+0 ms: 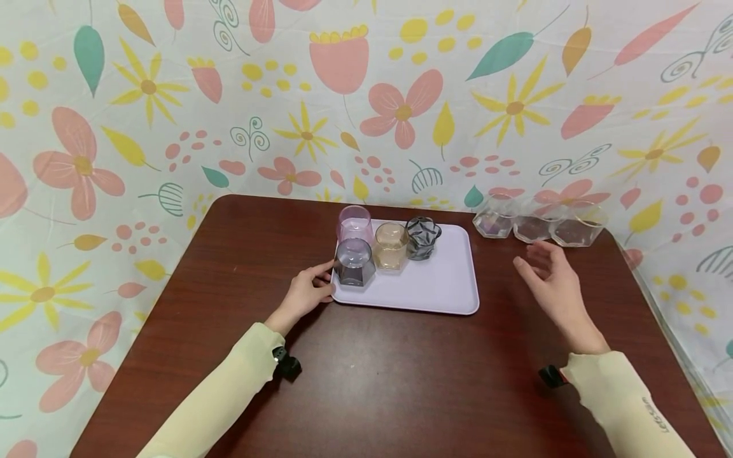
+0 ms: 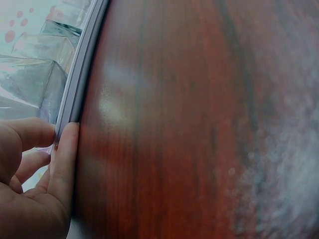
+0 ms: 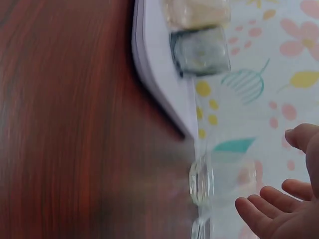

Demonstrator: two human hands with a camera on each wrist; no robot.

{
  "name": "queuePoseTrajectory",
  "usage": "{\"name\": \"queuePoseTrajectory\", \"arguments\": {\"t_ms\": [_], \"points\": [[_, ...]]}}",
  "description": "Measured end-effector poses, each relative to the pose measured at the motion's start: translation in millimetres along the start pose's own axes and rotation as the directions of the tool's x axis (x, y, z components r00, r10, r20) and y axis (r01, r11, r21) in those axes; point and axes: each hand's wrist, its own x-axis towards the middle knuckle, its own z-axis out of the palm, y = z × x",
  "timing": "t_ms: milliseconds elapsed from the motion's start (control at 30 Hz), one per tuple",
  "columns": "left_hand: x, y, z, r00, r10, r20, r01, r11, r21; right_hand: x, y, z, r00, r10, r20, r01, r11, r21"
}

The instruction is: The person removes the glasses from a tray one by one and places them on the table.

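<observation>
My left hand (image 1: 310,289) pinches the left edge of a pale lilac tray (image 1: 435,286); in the left wrist view thumb and fingers (image 2: 65,154) lie on either side of its rim. On the tray's left part stand a pink glass (image 1: 347,219), a grey glass (image 1: 355,270) and an amber glass (image 1: 391,251). A dark, faceted glass (image 1: 422,240) stands beside the amber one. My right hand (image 1: 551,283) is in the air right of the tray, fingers parted and holding nothing. Just beyond it are clear glasses (image 1: 494,224) in a row.
The brown table (image 1: 366,375) has the tray towards its far side. The clear glasses stand near the far right corner, close to a flower-patterned cloth (image 1: 321,152) that hangs behind the table and along its sides.
</observation>
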Motion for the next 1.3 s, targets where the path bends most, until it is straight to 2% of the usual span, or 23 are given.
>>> {"name": "queuePoseTrajectory", "arguments": {"t_ms": [333, 633, 900, 1067, 1300], "points": [[1.7, -0.7, -1.5, 1.000, 0.005, -0.007, -0.005, 1.000, 0.006, 4.0, -25.0, 34.3, 0.994, -0.069, 0.081, 0.062, 0.995, 0.082], [3.1, 2.1, -1.8, 1.000, 0.005, -0.001, -0.005, 1.000, 0.013, 22.7, -43.9, 64.6, 0.972, -0.151, 0.179, 0.137, 0.987, 0.087], [3.1, 2.2, -2.1, 1.000, 0.018, -0.012, -0.017, 1.000, 0.006, 38.6, -56.9, 91.0, 0.950, -0.125, 0.285, 0.103, 0.991, 0.088], [2.3, 2.6, -1.6, 1.000, 0.025, -0.017, -0.025, 1.000, 0.009, 47.7, -62.6, 104.5, 0.942, -0.115, 0.315, 0.090, 0.992, 0.094], [-0.9, 1.1, 0.2, 1.000, 0.005, -0.010, -0.005, 1.000, 0.016, 56.4, -65.3, 118.3, 0.937, -0.092, 0.337, 0.076, 0.995, 0.061]]}}
